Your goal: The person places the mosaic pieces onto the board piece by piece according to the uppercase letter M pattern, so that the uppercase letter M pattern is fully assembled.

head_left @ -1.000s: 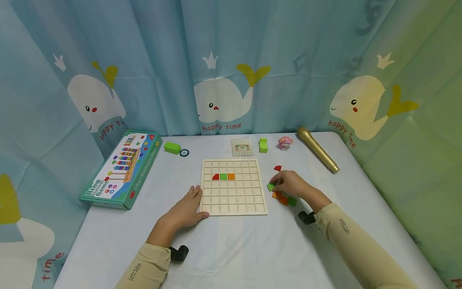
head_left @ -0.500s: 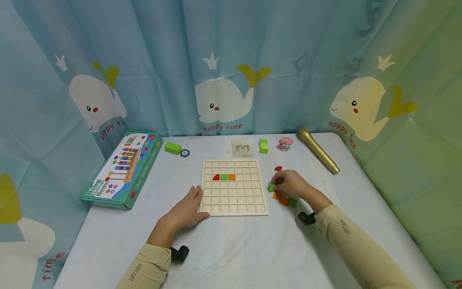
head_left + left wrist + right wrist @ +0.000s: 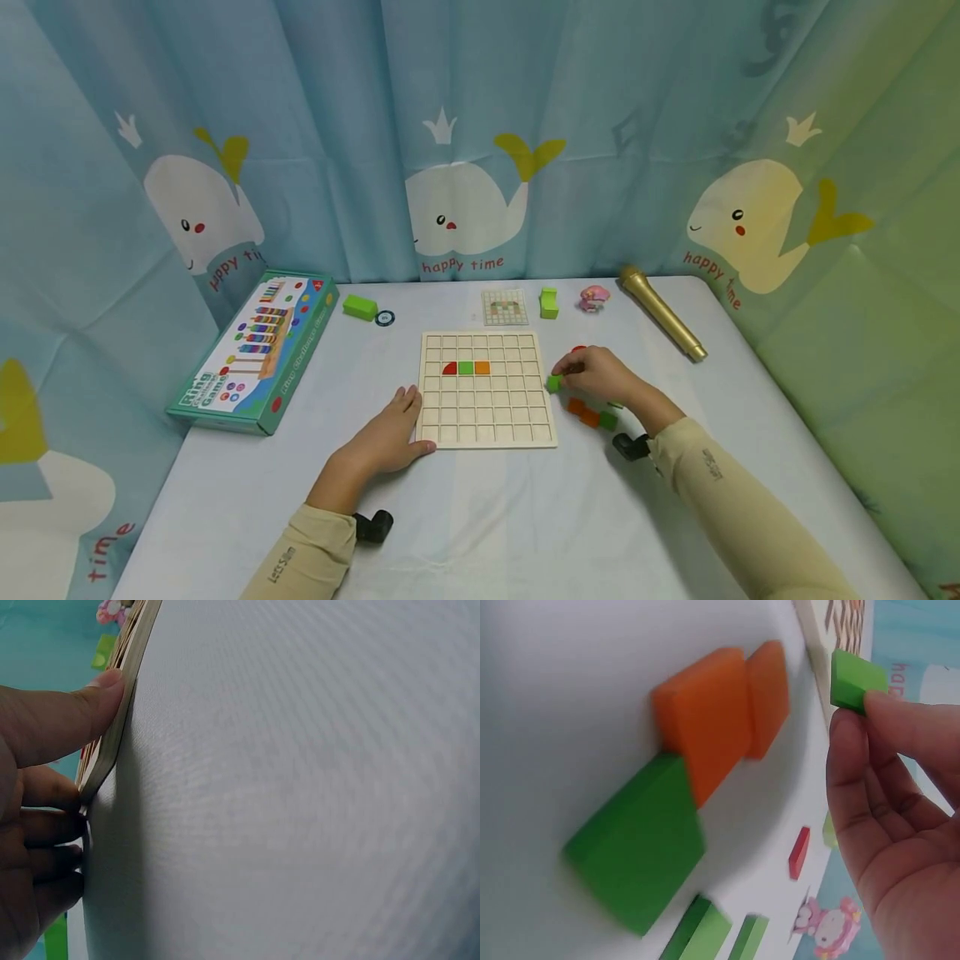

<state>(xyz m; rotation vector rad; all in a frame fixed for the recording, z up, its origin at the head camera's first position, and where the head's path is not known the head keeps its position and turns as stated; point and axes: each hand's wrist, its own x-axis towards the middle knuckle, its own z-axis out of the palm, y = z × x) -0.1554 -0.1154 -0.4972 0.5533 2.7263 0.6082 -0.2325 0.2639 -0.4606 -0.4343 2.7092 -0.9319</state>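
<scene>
From the head view, our right hand point(image 3: 603, 377) pinches a small green block point(image 3: 553, 383) just off the grid board's point(image 3: 487, 433) right edge, at its three o'clock; the board's cells hold a red, a green and an orange piece in one row. At the left wrist, our left hand point(image 3: 41, 817) lies spread, its thumb pressed against the board's edge point(image 3: 120, 712). At the right wrist, fingertips point(image 3: 889, 712) grip the block point(image 3: 855, 681), with the orange blocks point(image 3: 720, 720) and another green block point(image 3: 641, 844) loose on the table at nine o'clock.

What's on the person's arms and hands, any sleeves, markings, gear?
Both arms wear long beige sleeves, left sleeve, right sleeve, each with small dark lettering printed near the cuff. A small black camera unit sits at each wrist: left, right. The left hand and right hand are bare: no gloves, no rings visible.
</scene>
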